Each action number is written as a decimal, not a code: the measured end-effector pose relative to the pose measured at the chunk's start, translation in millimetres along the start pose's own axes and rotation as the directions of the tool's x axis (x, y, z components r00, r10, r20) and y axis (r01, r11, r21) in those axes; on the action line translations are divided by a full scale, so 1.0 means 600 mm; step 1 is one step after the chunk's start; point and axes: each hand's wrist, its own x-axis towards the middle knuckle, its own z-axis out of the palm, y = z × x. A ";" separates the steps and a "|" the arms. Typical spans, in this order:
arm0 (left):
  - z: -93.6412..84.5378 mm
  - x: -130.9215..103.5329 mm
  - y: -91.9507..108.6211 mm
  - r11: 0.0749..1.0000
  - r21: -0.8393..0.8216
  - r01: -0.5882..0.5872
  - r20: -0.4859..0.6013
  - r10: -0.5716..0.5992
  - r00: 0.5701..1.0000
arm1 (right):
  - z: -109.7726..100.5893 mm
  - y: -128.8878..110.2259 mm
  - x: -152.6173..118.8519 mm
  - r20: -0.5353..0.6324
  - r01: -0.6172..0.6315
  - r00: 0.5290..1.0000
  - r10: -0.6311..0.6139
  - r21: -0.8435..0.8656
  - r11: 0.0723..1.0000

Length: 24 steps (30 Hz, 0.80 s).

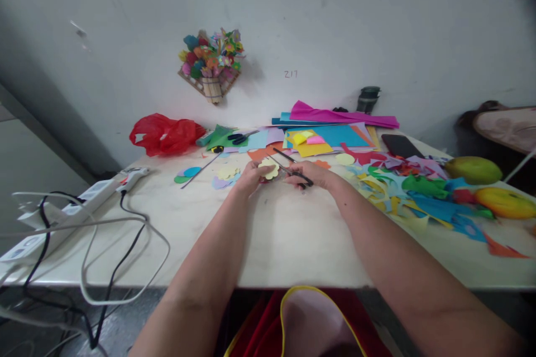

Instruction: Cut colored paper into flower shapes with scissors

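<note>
Trimming seems in hand: the left hand's (250, 177) fingers pinch a pale-yellow paper flower (271, 173) over the table (293, 245); the right hand's (314, 172) curl round scissors (307, 179), blades by its petals. Another snip calls for steady paper.

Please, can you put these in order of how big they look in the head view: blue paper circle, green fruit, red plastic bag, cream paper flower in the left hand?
1. Red plastic bag
2. Green fruit
3. Cream paper flower, partly covered by the left hand
4. Blue paper circle
</note>
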 end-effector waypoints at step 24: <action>0.004 -0.002 0.003 1.000 -0.011 -0.005 -0.046 0.004 0.999 | 0.003 0.021 0.013 -0.016 0.049 0.999 -0.050 -0.017 0.999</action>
